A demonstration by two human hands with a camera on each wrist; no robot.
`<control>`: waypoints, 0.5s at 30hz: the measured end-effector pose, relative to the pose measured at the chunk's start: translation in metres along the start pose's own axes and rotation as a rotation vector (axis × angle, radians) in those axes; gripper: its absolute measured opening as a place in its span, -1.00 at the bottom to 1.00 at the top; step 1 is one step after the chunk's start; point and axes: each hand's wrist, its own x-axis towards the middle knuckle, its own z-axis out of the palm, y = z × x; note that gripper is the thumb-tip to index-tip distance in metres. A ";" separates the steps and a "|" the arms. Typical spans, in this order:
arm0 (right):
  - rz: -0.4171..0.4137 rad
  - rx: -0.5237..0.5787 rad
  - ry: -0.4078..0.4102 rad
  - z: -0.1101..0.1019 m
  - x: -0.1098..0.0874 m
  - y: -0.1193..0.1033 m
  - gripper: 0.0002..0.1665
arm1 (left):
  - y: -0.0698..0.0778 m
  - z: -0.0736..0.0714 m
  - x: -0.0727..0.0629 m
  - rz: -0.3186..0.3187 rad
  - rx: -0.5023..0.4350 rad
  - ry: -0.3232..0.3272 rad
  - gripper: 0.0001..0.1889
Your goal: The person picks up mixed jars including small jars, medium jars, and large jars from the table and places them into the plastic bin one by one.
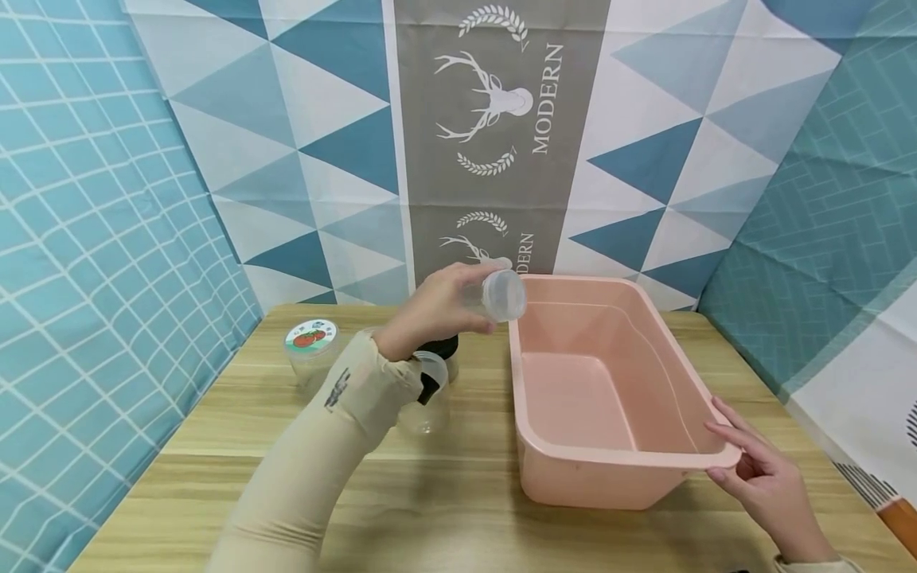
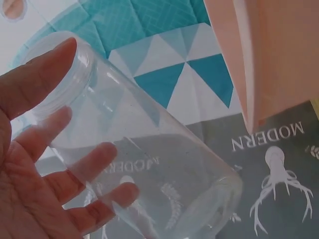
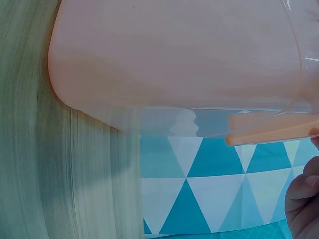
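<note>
My left hand [image 1: 447,306] holds a clear plastic jar [image 2: 159,144] in the air beside the left rim of a pink plastic basin [image 1: 573,455]. The jar lies tilted, its translucent screw lid [image 1: 505,296] towards the basin in the head view. In the left wrist view the thumb lies across the lid end, and the other fingers spread along the jar's side. My right hand [image 1: 770,477] grips the basin's near right corner, fingers over the rim and thumb at its outer side. No objects show inside the basin.
On the wooden table [image 1: 215,493], left of the basin, stand a jar with a tomato-printed lid [image 1: 311,338], a clear jar [image 1: 424,414] and a black-lidded jar [image 1: 440,347], partly hidden by my left arm. A patterned cloth [image 1: 344,119] hangs behind the table.
</note>
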 end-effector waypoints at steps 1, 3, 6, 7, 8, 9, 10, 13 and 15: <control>-0.003 0.001 0.000 0.000 0.000 0.001 -0.47 | 0.003 0.001 0.003 0.009 0.021 -0.012 -0.19; -0.006 -0.009 -0.005 0.000 0.001 0.002 -0.46 | 0.009 0.004 0.009 0.023 0.050 -0.044 -0.21; 0.009 -0.032 -0.016 0.001 0.000 0.003 -0.44 | 0.021 0.007 0.016 0.036 0.074 -0.092 -0.24; 0.012 -0.027 -0.018 0.001 0.000 0.003 -0.44 | 0.025 0.009 0.019 0.046 0.070 -0.102 -0.24; 0.011 -0.033 -0.018 0.000 0.001 0.003 -0.44 | 0.030 0.010 0.021 0.052 0.070 -0.114 -0.23; 0.010 -0.045 -0.017 -0.001 0.001 0.002 -0.44 | 0.035 0.013 0.024 0.054 0.075 -0.126 -0.23; 0.008 -0.061 -0.015 -0.002 0.000 0.002 -0.44 | 0.040 0.015 0.027 0.058 0.077 -0.139 -0.22; 0.006 -0.101 -0.006 -0.003 -0.001 0.001 -0.44 | 0.051 0.023 0.035 0.066 0.086 -0.180 -0.21; 0.011 -0.161 0.002 -0.003 -0.002 0.001 -0.43 | 0.057 0.028 0.040 0.072 0.087 -0.199 -0.21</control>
